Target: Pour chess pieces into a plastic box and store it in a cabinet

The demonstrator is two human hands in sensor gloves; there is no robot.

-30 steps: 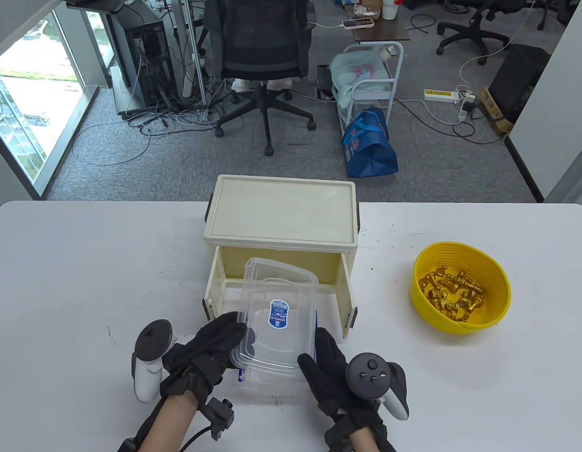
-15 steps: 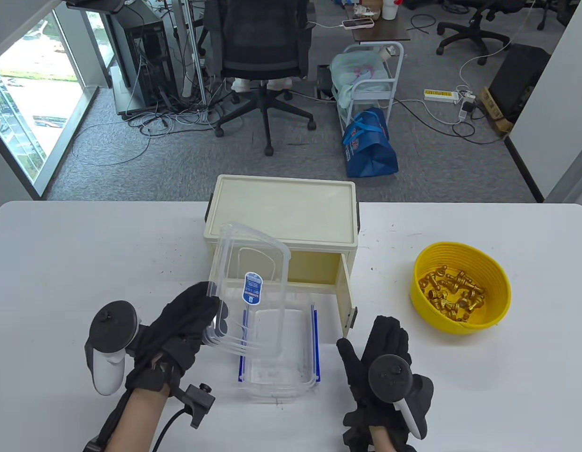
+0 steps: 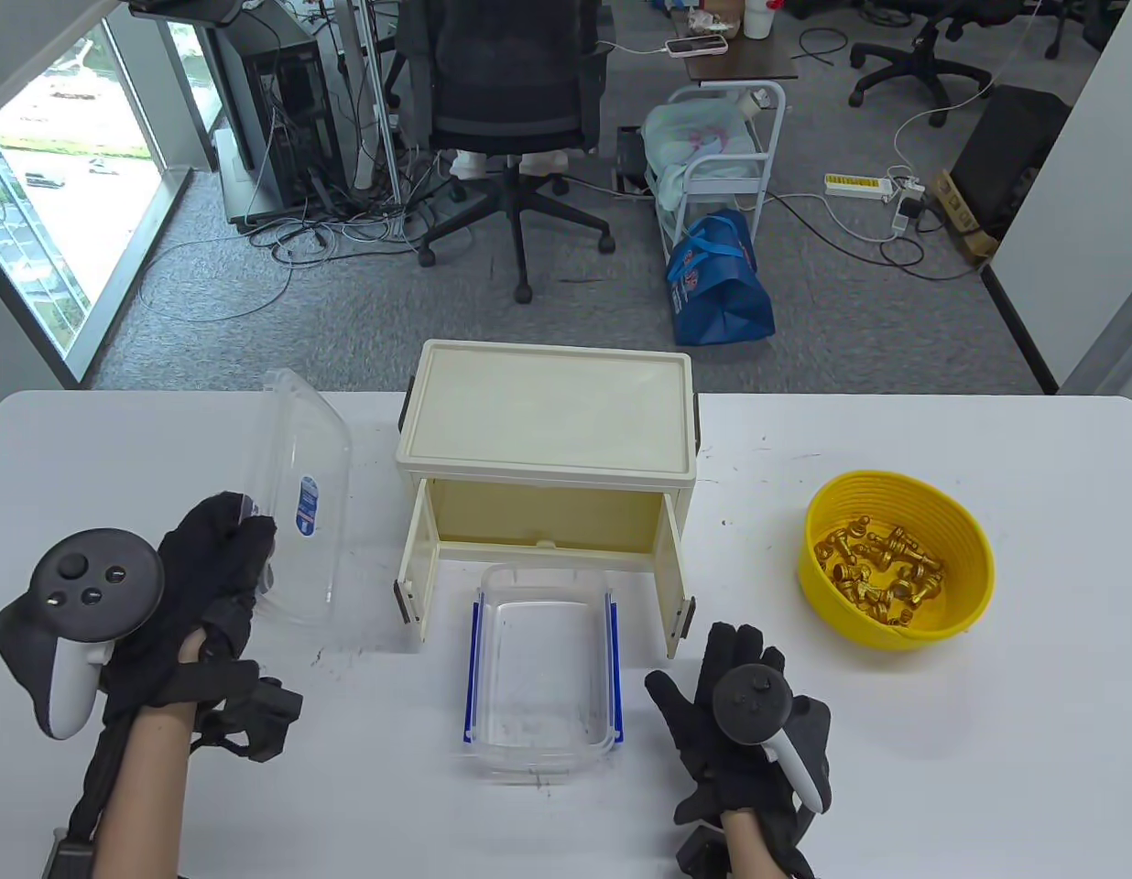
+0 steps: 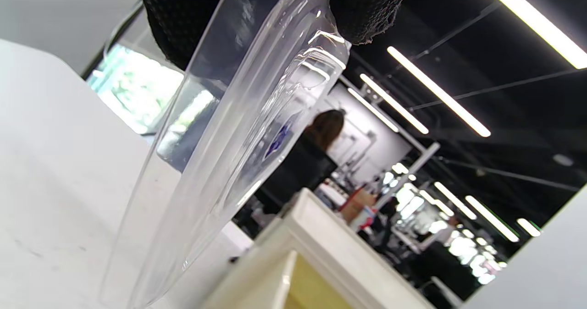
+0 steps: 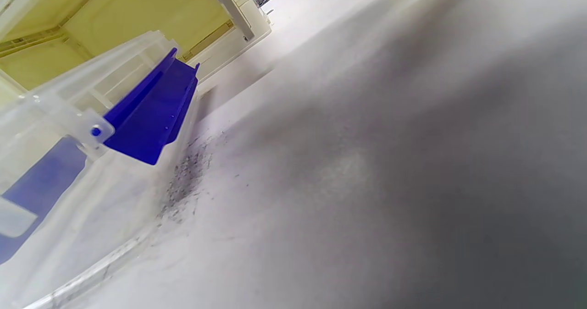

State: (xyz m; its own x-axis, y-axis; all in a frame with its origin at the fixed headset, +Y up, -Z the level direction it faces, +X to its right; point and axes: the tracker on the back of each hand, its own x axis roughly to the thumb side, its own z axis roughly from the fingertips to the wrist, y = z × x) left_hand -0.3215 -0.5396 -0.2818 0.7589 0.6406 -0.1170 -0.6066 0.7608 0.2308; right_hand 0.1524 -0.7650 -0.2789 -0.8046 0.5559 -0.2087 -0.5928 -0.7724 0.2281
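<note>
The clear plastic box (image 3: 540, 678) with blue side clips stands open on the table in front of the cream cabinet (image 3: 548, 430), whose doors are open. It shows in the right wrist view (image 5: 82, 171) too. My left hand (image 3: 220, 572) grips the clear lid (image 3: 299, 513) by its near edge and holds it tilted above the table, left of the cabinet; the lid fills the left wrist view (image 4: 220, 153). My right hand (image 3: 726, 710) lies open and empty on the table just right of the box. A yellow bowl (image 3: 951, 540) of gold chess pieces (image 3: 882, 568) sits at the right.
The white table (image 3: 896, 778) carries only these items. The cabinet's two small doors (image 3: 410, 577) stick out toward me on either side of the box's far end. Beyond the table is office floor with a chair and cables.
My left hand lifted the lid off the box and carried it left, past the cabinet. My right hand let go of the box and settled on the table to its right.
</note>
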